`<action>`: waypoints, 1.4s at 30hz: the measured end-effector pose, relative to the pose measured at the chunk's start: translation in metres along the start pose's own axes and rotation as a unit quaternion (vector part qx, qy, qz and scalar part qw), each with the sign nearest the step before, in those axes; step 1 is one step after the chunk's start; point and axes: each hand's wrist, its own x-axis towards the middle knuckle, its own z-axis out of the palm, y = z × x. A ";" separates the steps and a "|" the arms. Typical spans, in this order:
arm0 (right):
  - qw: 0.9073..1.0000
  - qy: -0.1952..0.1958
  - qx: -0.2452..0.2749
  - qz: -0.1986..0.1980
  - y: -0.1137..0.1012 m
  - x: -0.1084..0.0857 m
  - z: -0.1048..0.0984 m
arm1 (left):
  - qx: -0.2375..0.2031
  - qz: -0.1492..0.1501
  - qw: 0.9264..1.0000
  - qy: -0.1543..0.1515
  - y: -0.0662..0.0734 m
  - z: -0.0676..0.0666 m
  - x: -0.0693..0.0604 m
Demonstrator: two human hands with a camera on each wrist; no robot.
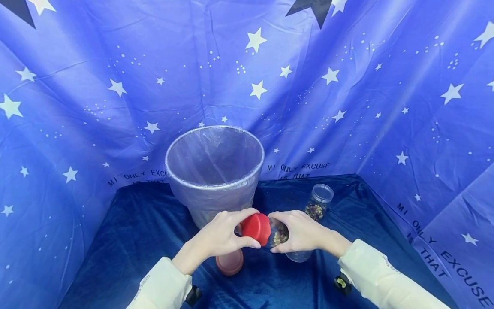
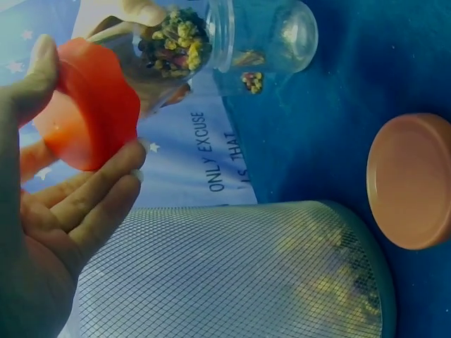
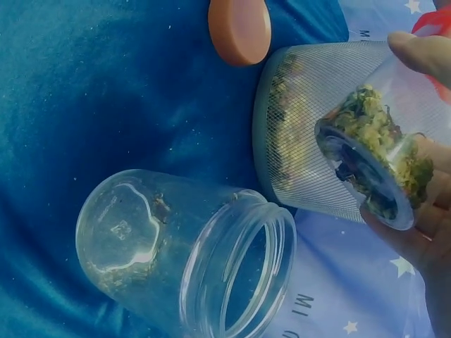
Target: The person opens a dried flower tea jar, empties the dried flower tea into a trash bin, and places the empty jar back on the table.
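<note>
In the head view my left hand grips a red lid with a scalloped edge between thumb and fingers. My right hand holds a clear jar with yellow and dark dried flowers inside, tilted with its base away from the lid. The lid sits at the jar's mouth end; whether it is threaded on, I cannot tell. Below the right hand an upright clear jar stands without a lid, a few bits inside. Behind it is another open jar with dried flowers at its bottom.
A mesh bin with a plastic liner stands behind my left hand; yellow dried bits show through its lower mesh. A pinkish-orange round lid lies on the dark blue cloth. Starry blue curtains enclose the table.
</note>
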 end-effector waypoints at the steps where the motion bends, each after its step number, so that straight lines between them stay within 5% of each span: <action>1: 1.000 -0.001 0.001 0.003 0.000 0.000 0.000 | -0.006 -0.013 1.000 0.005 0.001 0.001 0.000; 10: 1.000 0.006 0.004 0.013 -0.001 -0.001 0.001 | 0.013 -0.123 0.992 0.037 0.003 0.011 0.003; 16: 1.000 0.007 0.010 0.010 0.000 0.000 0.000 | 0.048 -0.142 0.988 0.023 0.002 0.011 0.002; 20: 1.000 0.000 0.019 0.011 0.000 0.000 -0.001 | 0.058 -0.105 0.993 0.024 0.001 0.011 0.000; 25: 1.000 -0.007 0.028 0.009 0.000 0.000 -0.002 | 0.050 0.003 0.998 0.036 -0.001 0.008 -0.004; 31: 0.999 -0.010 0.037 0.007 0.002 0.000 -0.003 | 0.079 0.124 0.989 0.031 -0.004 0.002 -0.006; 37: 0.998 -0.018 0.060 0.008 0.005 -0.001 -0.002 | 0.151 0.166 0.974 0.041 -0.009 0.004 -0.006; 42: 0.999 -0.019 0.040 0.010 0.004 -0.002 -0.001 | 0.156 0.164 0.973 0.054 -0.011 0.007 -0.006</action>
